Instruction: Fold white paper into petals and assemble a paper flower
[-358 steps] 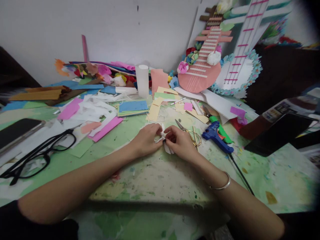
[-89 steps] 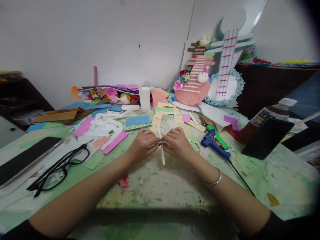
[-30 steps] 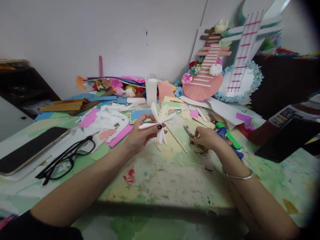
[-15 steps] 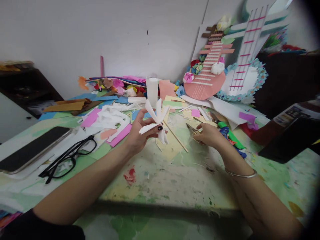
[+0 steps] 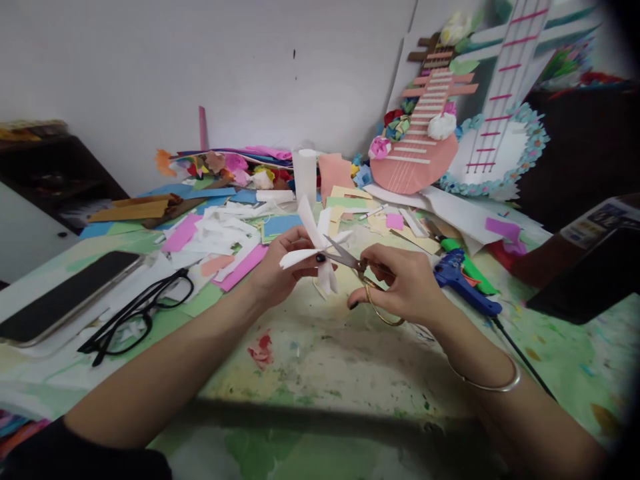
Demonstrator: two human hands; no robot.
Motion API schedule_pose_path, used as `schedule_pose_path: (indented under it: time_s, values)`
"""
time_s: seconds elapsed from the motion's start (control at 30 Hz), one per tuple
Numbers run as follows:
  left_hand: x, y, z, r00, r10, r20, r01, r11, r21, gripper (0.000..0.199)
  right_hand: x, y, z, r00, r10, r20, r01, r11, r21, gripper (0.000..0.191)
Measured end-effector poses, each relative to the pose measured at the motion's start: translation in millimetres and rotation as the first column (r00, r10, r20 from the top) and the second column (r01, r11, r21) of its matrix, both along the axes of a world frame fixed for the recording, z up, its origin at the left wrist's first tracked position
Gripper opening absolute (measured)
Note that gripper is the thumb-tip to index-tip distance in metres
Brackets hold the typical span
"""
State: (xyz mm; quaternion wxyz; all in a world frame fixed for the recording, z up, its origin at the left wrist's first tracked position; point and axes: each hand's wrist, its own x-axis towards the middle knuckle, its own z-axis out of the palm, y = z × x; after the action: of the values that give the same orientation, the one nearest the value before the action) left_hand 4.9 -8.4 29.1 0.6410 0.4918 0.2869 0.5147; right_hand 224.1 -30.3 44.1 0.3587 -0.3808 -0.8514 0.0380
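Note:
A white paper flower [image 5: 313, 230] with several folded petals is pinched by my left hand [image 5: 287, 267] over the middle of the table. My right hand [image 5: 405, 280] holds scissors [image 5: 345, 256] with gold handles; its fingers are in the loops and the thumb shows below. The scissor blades are parted and reach to the centre of the flower, beside my left thumb. Where the blade tips end among the petals is hard to make out.
Glasses [image 5: 143, 310] and a phone [image 5: 75, 290] lie at the left. A blue glue gun [image 5: 465, 283] with a black cable is right of my right hand. Paper scraps [image 5: 225, 233] and a white roll [image 5: 305, 175] lie behind; paper instruments [image 5: 417, 163] lean on the wall.
My right hand has lifted the scissors off the table and brought them left to the flower, with the blades parted. The flower has tilted slightly in my left hand.

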Motion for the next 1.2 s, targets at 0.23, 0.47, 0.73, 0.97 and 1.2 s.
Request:
schedule_pose_path:
  time_s: [0.23, 0.47, 0.73, 0.97, 1.2]
  values:
    - [2, 1, -8.7, 0.994, -0.094, 0.062, 0.097, 0.994, -0.042, 0.029, -1, 4, -10.2, 1.000, -0.019, 0.020, 0.018, 0.996, 0.091, 0.059]
    - [5, -2, -7.5, 0.990, -0.125, 0.066, 0.131, 0.987, -0.093, 0.027, -1, 5, -13.4, 1.000, 0.012, 0.022, -0.015, 0.990, 0.142, 0.059]
    - [5, -1, -11.9, 0.991, -0.117, 0.062, 0.123, 0.986, -0.110, 0.027, -1, 4, -14.0, 0.999, 0.010, 0.037, -0.016, 0.988, 0.151, 0.059]
    - [6, 0, -12.4, 0.990, -0.112, 0.081, 0.118, 0.989, -0.087, 0.022, -2, 4, -13.3, 0.999, 0.016, 0.030, -0.020, 0.992, 0.123, 0.058]
    - [5, 0, -12.1, 0.994, -0.095, 0.049, 0.101, 0.988, -0.113, 0.022, -2, 5, -11.7, 0.996, 0.086, 0.022, -0.088, 0.988, 0.125, 0.056]
